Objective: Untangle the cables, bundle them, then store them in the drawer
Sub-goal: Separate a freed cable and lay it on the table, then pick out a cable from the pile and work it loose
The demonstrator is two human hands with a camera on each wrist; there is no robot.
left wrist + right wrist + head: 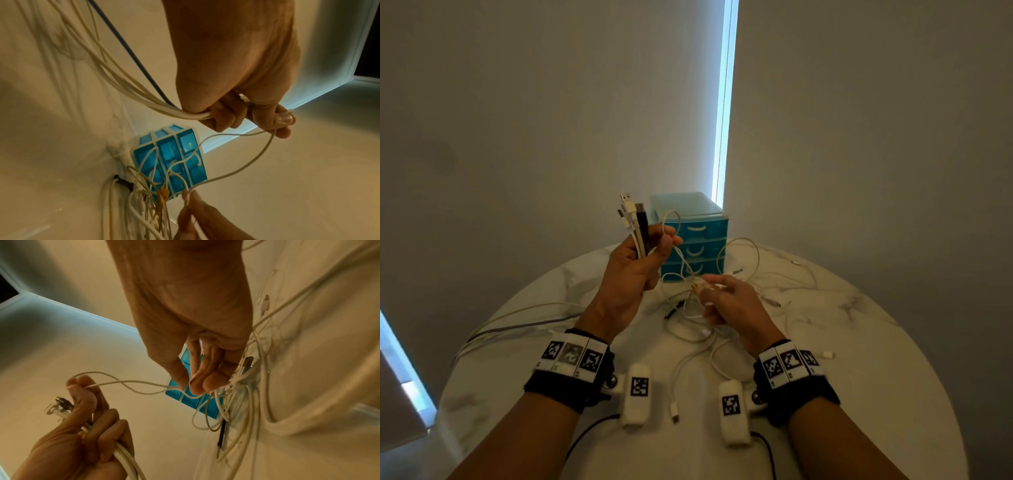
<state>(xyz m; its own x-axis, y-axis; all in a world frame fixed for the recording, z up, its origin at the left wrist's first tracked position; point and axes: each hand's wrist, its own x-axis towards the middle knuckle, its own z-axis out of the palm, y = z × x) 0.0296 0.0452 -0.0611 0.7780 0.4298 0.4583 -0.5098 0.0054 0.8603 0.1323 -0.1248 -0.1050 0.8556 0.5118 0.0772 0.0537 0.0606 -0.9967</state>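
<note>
My left hand [643, 253] is raised above the table and grips a bunch of cable ends [635, 219], their plugs pointing up. A thin white cable [678, 246] loops over its forefinger and runs down to my right hand [717, 291], which pinches that cable between thumb and fingertips. Below lies a tangle of white cables [698, 325] on the round marble table [859, 359]. The teal drawer unit [693, 236] stands at the table's far edge, all drawers closed. In the left wrist view the gripped cables [127, 91] trail off to the left. The right wrist view shows the pinched cable [133, 382].
Loose white cables [774, 270] spread to the right of the drawer unit, and plug ends [674, 411] lie near the front. More cables [517, 322] hang off the table's left edge. A pale wall and a bright window strip [724, 102] rise behind.
</note>
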